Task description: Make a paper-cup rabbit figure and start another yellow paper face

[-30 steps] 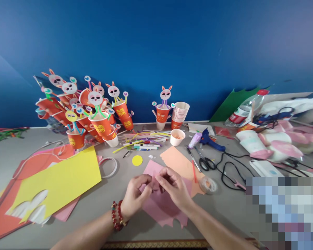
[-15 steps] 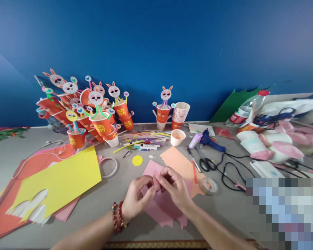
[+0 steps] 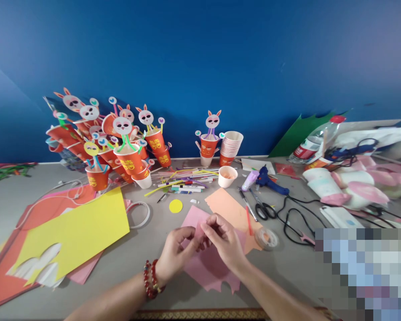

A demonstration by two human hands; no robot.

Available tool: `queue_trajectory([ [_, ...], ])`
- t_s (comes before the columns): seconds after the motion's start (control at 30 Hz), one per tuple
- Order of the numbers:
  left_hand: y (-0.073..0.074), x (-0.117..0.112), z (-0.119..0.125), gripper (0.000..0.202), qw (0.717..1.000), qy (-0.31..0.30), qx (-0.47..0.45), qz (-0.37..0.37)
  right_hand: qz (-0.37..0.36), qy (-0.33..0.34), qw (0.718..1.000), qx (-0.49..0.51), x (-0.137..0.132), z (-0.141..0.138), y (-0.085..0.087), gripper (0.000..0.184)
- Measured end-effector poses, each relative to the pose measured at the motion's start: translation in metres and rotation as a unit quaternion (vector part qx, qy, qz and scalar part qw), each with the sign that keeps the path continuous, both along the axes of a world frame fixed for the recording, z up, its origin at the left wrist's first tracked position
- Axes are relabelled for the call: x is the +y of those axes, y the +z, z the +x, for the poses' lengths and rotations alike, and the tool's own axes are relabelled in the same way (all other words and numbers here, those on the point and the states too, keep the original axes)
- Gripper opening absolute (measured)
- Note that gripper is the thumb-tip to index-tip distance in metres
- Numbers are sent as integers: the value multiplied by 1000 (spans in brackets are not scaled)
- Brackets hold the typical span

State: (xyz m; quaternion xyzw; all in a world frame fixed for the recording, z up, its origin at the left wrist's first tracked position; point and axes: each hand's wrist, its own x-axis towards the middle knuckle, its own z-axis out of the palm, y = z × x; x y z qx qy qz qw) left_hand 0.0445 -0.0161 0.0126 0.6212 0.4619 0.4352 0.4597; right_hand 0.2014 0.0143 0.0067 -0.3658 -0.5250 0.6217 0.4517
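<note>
Over a pink paper sheet with a cut-away lower edge, my two hands meet at the fingertips. A small pink paper piece is pinched between them, mostly covered by the fingers. My left hand, with red beads at the wrist, grips it from the left. From the right, my right hand has thumb and fingers closed on the same piece. Its full shape is hidden. A yellow paper circle lies just beyond the hands, and a peach paper sheet sits partly under the pink one.
Red cups with rabbit faces crowd the back left. A cup stack and small white cup stand mid-back. Right are black scissors, clear tape, a blue glue gun and cords. Left lies yellow paper.
My fingers have shifted slightly around the small pink piece, the left fingertips turning a little. Both hands stay in nearly the same place, and the table items have not moved.
</note>
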Motion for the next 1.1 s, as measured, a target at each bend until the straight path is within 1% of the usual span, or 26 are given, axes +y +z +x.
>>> queue_trajectory([
  [0.17, -5, -1, 2, 38, 999, 3, -41, -36, -1, -13, 1000, -3, 1, 1, -4, 40],
  [0.27, -7, 0, 3, 39, 998, 5, -39, -43, 0, -25, 1000, -8, 1, 1, -7, 40],
  [0.37, -8, 1, 4, 38, 997, 7, -44, -58, 19, -44, 999, -23, 2, 2, -9, 40],
  [0.5, -7, 2, 5, 40, 993, 7, -76, -88, 35, -47, 997, -44, 3, 3, -11, 38],
  [0.63, -5, 3, 4, 41, 991, -5, -98, -90, 35, -46, 997, -47, 2, 3, -11, 39],
  [0.8, -6, 4, 2, 37, 981, -28, -154, -114, 32, -52, 997, -47, 2, 4, -8, 40],
  [0.87, -7, 5, 1, 37, 978, -35, -163, -127, 27, -43, 998, -41, 4, 5, -6, 39],
  [1.0, -9, 6, 0, 37, 974, -40, -163, -149, -5, 1, 1000, -27, 10, 10, -2, 38],
  [1.1, -11, 7, -1, 38, 972, -44, -166, -163, 1, 3, 1000, -30, 13, 13, -1, 38],
])
